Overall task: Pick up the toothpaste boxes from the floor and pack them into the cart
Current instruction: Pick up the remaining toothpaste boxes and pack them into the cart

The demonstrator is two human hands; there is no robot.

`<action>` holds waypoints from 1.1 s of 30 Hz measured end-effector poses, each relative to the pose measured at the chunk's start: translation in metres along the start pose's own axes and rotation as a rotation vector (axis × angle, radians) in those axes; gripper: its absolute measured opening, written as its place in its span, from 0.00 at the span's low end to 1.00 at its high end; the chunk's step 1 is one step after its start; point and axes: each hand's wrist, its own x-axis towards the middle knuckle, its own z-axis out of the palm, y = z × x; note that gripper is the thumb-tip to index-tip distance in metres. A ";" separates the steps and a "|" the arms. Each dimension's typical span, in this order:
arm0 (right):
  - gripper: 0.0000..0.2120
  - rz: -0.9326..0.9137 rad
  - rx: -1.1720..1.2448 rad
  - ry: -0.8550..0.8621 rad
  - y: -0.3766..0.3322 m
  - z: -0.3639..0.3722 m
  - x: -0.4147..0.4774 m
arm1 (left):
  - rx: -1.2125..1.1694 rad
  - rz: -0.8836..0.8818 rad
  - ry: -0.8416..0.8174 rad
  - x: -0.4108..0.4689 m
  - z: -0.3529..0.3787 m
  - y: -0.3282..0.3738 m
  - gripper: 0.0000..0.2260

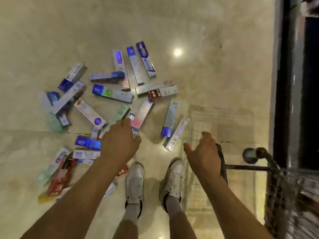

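Several toothpaste boxes lie scattered on the glossy beige floor [207, 40], mostly blue and silver, such as one long box [113, 94] in the middle and another [170, 119] to the right. Red and green boxes [59, 180] lie at the lower left. My left hand [119, 144] reaches down over the pile, fingers bent above a pink box [142, 114] and a green box [120, 113]; whether it touches them I cannot tell. My right hand [203, 156] hangs open and empty above the floor, beside the dark metal cart [276, 187] at the lower right.
My two white sneakers [135, 181] stand just below the pile. A dark cart handle bar [248, 167] juts out behind my right hand. A dark doorway or frame [293, 83] runs down the right edge. A ceiling light's reflection [177, 52] shines on the floor.
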 end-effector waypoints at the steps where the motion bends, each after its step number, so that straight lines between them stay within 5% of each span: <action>1: 0.35 0.012 0.007 -0.002 0.006 0.022 0.017 | 0.007 0.012 0.001 0.020 0.024 0.000 0.20; 11: 0.38 0.128 0.079 -0.013 0.065 0.219 0.161 | 0.122 0.010 0.217 0.195 0.209 -0.011 0.35; 19: 0.30 0.189 0.141 -0.010 0.086 0.296 0.176 | 0.187 0.048 0.338 0.239 0.255 -0.032 0.29; 26: 0.24 0.177 0.128 0.047 0.074 0.264 0.153 | 0.099 0.006 0.286 0.200 0.226 -0.031 0.30; 33: 0.22 0.051 0.104 0.171 0.029 0.114 0.082 | 0.031 -0.001 0.331 0.083 0.111 -0.008 0.27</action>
